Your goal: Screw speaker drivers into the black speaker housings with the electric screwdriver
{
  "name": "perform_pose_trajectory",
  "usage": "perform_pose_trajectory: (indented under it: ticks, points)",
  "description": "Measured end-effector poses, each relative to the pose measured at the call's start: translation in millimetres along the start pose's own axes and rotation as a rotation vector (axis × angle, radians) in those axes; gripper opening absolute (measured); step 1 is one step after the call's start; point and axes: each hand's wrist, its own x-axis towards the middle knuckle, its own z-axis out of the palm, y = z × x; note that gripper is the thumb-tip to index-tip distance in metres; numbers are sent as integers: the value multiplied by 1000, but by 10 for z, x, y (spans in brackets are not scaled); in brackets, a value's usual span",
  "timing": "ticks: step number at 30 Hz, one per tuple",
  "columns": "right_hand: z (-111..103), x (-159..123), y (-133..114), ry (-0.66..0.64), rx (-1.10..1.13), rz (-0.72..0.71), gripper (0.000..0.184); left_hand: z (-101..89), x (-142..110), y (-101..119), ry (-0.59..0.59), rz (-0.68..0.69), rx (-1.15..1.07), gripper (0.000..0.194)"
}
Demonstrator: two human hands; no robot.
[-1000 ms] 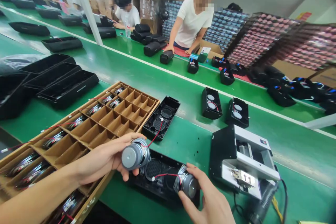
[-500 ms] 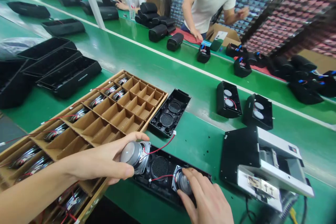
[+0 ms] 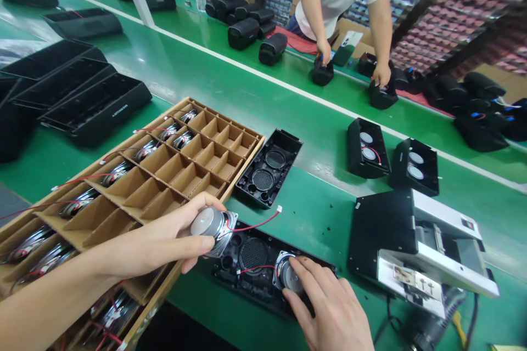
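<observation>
My left hand (image 3: 156,236) grips a round speaker driver (image 3: 211,228) with a grey magnet, its red-and-black wire leading off to a white connector. The driver is just above the left end of a black plastic speaker housing (image 3: 251,274). My right hand (image 3: 325,301) has its fingers on a second speaker driver (image 3: 288,274), which sits in the housing's right round opening. A red wire runs from it across the housing. A black mesh grille (image 3: 253,255) shows between the two drivers. Fingers hide part of the second driver.
A cardboard divider tray (image 3: 164,175) of wired drivers lies left of my hands. Beside it is a black housing (image 3: 267,167), with a metal-and-black fixture (image 3: 415,241) to the right. Black speaker shells line the green conveyor belt (image 3: 288,197). A co-worker handles black speaker bodies beyond it.
The right-hand driver has gone from tilted above the housing to seated in its opening. The view has swung right, and the co-worker's hands have moved onto black speaker bodies.
</observation>
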Motion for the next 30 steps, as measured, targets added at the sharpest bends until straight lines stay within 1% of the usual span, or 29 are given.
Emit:
perform_pose_trajectory:
  ticks: [4, 6, 8, 10, 12, 14, 15, 19, 21, 23, 26, 30]
  points:
    - [-14, 27, 9, -6, -30, -6, 40, -89, 9, -97, -95, 8, -10, 75]
    - [-54, 33, 24, 7, -54, -19, 42, -107, -11, -101, -80, 8, -42, 73]
    - [-110, 55, 28, 19, -74, -37, 41, -107, -37, -79, -36, 5, -73, 72]
    - [-150, 118, -4, 7, -50, -74, 34, -103, -51, -51, -22, 10, -50, 70]
    - [-138, 235, -81, -24, 24, -117, 24, -97, -51, -30, -25, 49, 24, 69]
    - [-65, 391, -185, -74, 94, -174, 18, -82, -51, -15, -18, 105, 84, 67]
    - [-13, 473, -236, -102, 108, -206, 19, -70, -56, -8, -6, 130, 116, 65]
    - [205, 707, -359, -229, 60, -337, 23, -8, -123, 6, 51, 164, 303, 56]
    - [280, 742, -375, -271, 26, -363, 23, 19, -161, -6, 54, 160, 286, 54]
    - [323, 749, -380, -290, 14, -382, 24, 36, -185, -26, 40, 158, 182, 54]
    - [318, 750, -371, -260, 27, -405, 24, 47, -201, -29, 32, 138, 115, 53]
    - [157, 703, -262, -143, 67, -381, 23, 99, -220, 109, 14, 42, 215, 50]
